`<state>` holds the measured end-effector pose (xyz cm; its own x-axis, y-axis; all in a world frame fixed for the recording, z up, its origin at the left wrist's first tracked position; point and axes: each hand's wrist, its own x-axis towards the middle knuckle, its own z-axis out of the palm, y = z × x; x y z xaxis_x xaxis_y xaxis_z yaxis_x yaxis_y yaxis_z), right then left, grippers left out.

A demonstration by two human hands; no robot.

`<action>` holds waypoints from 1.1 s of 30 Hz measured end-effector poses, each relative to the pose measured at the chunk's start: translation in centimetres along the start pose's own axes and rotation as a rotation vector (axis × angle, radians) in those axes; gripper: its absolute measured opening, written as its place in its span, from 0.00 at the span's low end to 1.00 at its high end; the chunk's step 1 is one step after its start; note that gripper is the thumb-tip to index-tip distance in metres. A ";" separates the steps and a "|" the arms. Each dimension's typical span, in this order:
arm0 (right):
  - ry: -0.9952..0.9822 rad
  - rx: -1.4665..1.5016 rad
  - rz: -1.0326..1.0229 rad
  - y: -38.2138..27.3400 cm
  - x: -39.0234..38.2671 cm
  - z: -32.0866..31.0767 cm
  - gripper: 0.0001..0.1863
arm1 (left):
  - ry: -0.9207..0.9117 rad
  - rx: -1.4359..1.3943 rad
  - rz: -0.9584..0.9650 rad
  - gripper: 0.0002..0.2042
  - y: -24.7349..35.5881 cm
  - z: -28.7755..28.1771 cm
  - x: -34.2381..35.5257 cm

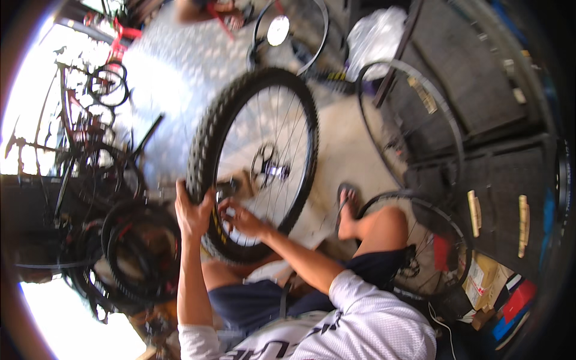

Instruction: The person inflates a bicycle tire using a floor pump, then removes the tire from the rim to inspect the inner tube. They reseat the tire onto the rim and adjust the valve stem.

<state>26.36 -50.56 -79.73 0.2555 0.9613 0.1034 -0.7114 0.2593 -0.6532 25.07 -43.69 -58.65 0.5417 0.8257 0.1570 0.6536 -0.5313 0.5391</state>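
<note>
A wheel with a knobby black tire (205,144) stands upright and slightly tilted before me, with a silver hub (277,172) and spokes in its middle. My left hand (195,213) grips the tire's outer left side, thumb near the sidewall. My right hand (243,221) is at the inner side of the rim, just right of the left hand, fingers curled close together; what they hold, if anything, is too small to make out.
Bicycles (84,138) and stacked tires (129,249) crowd the left. At right are dark cabinets (480,180), a bare rim (456,135), another wheel (465,240) and boxes (483,279). A plastic bag (375,42), another rim (324,30) and someone's arm (195,12) appear beyond.
</note>
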 end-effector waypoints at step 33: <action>0.957 -2.176 0.339 -79.6 -7.4 -0.3 0.09 | 0.013 0.091 -0.128 0.31 9.3 1.3 1.4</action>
<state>81.25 -78.36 -28.74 0.8766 0.4786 0.0508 0.4802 -0.8627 -0.1585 32.56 -47.75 -54.50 0.4446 0.8899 0.1024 0.7624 -0.4360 0.4781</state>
